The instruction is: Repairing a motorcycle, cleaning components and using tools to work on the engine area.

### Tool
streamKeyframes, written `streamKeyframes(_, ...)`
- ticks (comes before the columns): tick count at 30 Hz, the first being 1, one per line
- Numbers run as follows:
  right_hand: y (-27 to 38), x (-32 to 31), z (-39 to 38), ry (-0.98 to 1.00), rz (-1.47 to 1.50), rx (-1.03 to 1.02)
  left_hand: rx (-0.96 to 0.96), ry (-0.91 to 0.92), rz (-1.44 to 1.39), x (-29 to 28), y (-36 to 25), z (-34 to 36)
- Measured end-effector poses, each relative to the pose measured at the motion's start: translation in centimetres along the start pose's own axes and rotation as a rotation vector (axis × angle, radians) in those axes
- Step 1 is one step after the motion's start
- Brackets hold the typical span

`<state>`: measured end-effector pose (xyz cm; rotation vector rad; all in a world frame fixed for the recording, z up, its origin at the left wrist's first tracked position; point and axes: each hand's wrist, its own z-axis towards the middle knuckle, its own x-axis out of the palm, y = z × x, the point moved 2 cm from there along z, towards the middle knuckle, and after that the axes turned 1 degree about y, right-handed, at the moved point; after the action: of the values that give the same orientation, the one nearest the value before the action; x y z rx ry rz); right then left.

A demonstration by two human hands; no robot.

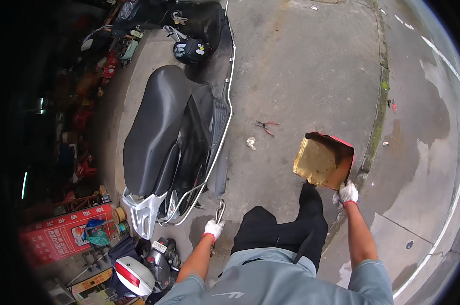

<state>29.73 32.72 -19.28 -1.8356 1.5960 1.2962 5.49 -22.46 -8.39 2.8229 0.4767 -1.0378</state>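
My left hand [213, 229], in a white glove, grips silver metal hand tools [220, 209] beside the rear of a parked black scooter [158, 122] with a silver rail. My right hand [348, 192], also gloved, holds a square metal pan [321, 157] by its near corner; its inside is gold-coloured and stained, its rim partly red. The pan is held above the ground near my right foot. Red-handled pliers [266, 125] lie on the concrete beyond it, beside a crumpled pale scrap [250, 143].
A black helmet [190, 51] rests at the scooter's front. A cluttered dark shop with a red sign [62, 234] lines the left, and another scooter [134, 274] with a white box stands at the lower left. A mossy kerb [381, 112] borders wet pavement on the right.
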Motion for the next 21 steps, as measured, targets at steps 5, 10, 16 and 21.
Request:
streamKeyframes(5,5.9,5.3,9.5,0.156,-0.129,-0.218,0.202,-0.032,-0.129,1.6,-10.9,-3.0)
streamKeyframes(10,14.8,14.5,11.8,0.291,-0.196,-0.327,0.188,0.053,-0.197,3.6,-15.2,0.0)
streamKeyframes(16,24.6,28.3,14.3,0.339,-0.187,-0.404,0.167,0.179,-0.316,8.7,-17.4,11.7)
streamKeyframes(21,33.4,38.6,19.1,0.235,-0.155,-0.532,0.314,0.218,-0.435,11.7,-19.6,23.0)
